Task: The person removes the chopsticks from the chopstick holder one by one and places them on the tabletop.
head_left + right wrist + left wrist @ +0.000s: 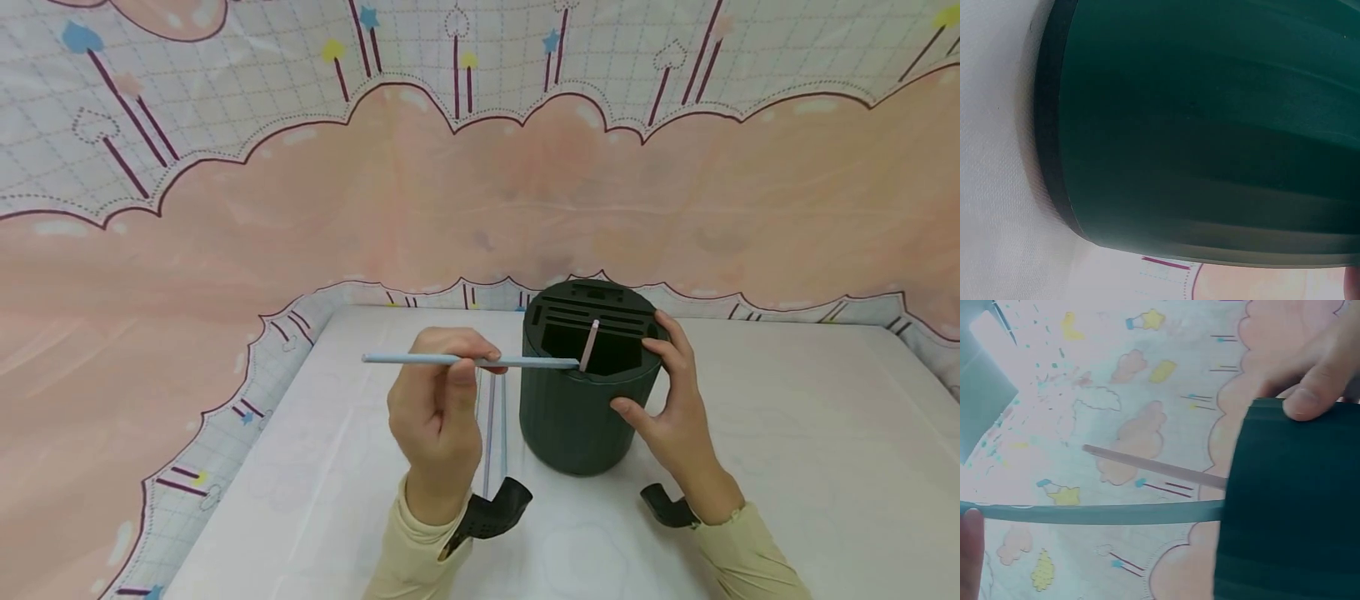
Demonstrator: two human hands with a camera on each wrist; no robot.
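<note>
Lowest in the head view, two cream sleeves (420, 550) over a white table (787, 467). Just left of centre, left hand (438, 408) pinching a pale blue stick (420, 359) level, its tip at the rim of a dark green holder (577, 417). Centre frame, holder upright — a pinkish stick (591, 343) leaning inside. Right hand (678, 408) cupped round the holder's right wall, fingers curled against it. Two more sticks (495, 433) flat on the table below the blue one.
</note>
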